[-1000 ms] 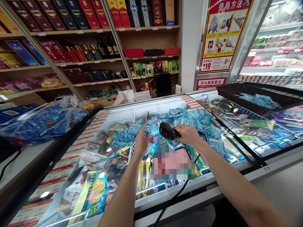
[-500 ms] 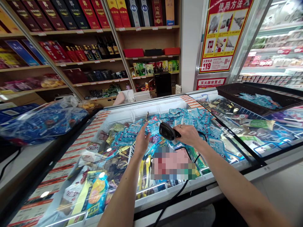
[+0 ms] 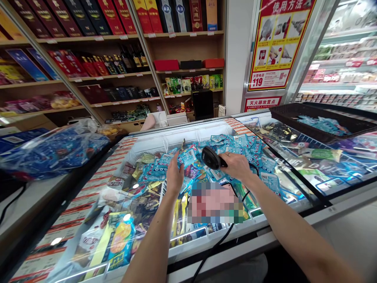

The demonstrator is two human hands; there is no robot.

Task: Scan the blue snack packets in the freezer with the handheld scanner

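Observation:
My left hand (image 3: 174,175) reaches into an open chest freezer (image 3: 165,138) and grips a light blue ice-cream packet (image 3: 188,156), tilting it up. My right hand (image 3: 238,166) is closed round a black barcode scanner (image 3: 211,158), whose head points left at that packet from a few centimetres away. The scanner's black cable (image 3: 218,241) trails down over the freezer's front edge. Many more blue packets (image 3: 241,145) lie heaped in the freezer behind both hands. A blurred pink patch (image 3: 215,202) covers something just below my right wrist.
Mixed wrapped ice creams (image 3: 118,236) fill the freezer's near left part. A clear bag of blue packets (image 3: 53,151) rests on the counter at left. A black crate (image 3: 321,122) sits on the glass lid at right. Shelves of boxed bottles (image 3: 88,43) stand behind.
My right hand has shifted the scanner slightly right and up. My left hand has lifted the blue packet a little, closer to the scanner head.

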